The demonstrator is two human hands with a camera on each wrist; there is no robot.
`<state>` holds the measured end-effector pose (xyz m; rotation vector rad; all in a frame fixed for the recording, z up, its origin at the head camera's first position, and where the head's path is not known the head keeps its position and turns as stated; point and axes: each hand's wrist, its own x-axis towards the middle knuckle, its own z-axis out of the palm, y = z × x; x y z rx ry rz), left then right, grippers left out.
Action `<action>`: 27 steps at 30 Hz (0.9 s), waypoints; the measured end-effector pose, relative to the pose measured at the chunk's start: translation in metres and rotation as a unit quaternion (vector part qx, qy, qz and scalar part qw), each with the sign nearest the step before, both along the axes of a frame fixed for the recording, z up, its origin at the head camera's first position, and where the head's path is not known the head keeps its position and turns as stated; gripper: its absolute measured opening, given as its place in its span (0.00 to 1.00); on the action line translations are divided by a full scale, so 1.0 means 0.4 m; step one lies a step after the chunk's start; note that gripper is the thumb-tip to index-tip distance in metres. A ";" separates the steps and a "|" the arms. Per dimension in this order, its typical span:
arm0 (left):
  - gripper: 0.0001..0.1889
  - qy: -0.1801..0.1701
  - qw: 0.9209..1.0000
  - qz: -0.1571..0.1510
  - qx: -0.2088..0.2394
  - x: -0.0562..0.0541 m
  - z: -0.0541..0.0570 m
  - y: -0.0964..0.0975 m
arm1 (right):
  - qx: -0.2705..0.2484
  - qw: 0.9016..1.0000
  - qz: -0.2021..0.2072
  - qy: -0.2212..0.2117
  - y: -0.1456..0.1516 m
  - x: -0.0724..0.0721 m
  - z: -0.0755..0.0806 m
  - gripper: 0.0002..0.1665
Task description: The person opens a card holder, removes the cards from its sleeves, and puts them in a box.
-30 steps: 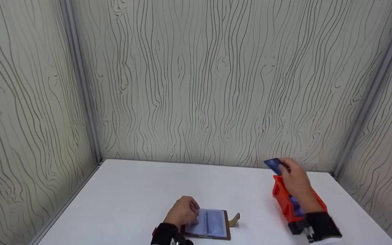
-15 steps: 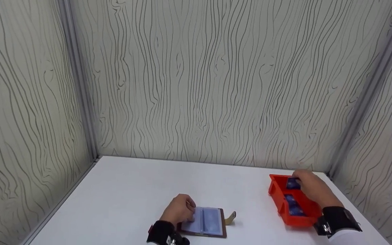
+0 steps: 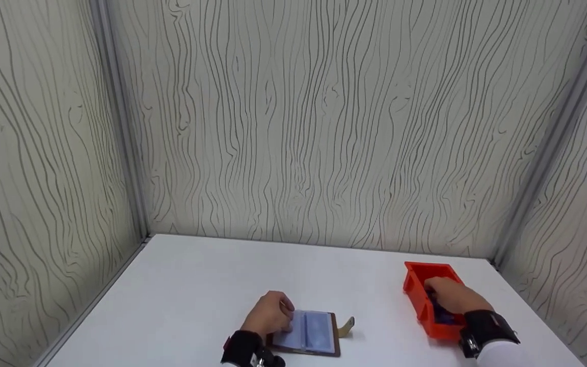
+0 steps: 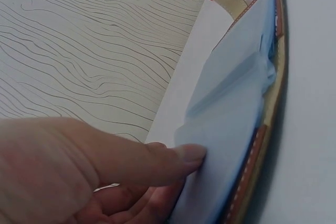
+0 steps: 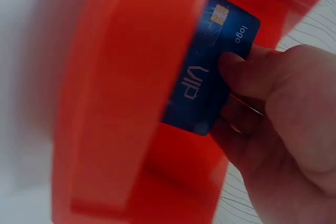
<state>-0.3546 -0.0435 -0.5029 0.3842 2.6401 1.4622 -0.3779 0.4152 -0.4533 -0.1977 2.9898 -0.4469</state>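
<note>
A card holder (image 3: 319, 334) with clear plastic sleeves and a brown stitched cover lies open on the table. My left hand (image 3: 270, 317) holds it by its left side; in the left wrist view the thumb (image 4: 190, 153) presses on a sleeve (image 4: 220, 103) and the other fingers curl at the edge. Over to the right, my right hand (image 3: 450, 294) reaches into a red bin (image 3: 416, 300). There it pinches a dark blue card (image 5: 210, 72), marked "VIP" and bearing a gold chip, between thumb and fingers. The hand hides much of the bin's inside in the head view.
The holder's tan strap (image 3: 346, 327) with a snap sticks out to its right. White tabletop (image 3: 212, 285) surrounds the holder and the bin. A wood-grain patterned wall (image 3: 293, 153) rises behind the table, with side panels left and right.
My right hand came down from above the bin's far end, where it held a blue card, and then moved nearer inside the bin. The left hand stays on the holder.
</note>
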 end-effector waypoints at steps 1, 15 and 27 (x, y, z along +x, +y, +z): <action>0.16 -0.003 1.000 0.001 0.000 0.001 0.000 0.002 | -0.007 1.000 -0.005 -0.001 0.000 -0.001 -0.009 0.10; 0.15 -0.003 1.000 -0.002 -0.005 0.000 0.004 -0.001 | -0.045 0.946 -0.089 0.309 -0.041 0.001 -0.030 0.14; 0.15 -0.005 1.000 -0.015 -0.005 0.002 0.006 -0.017 | -0.111 0.978 0.087 0.156 -0.419 0.176 0.062 0.14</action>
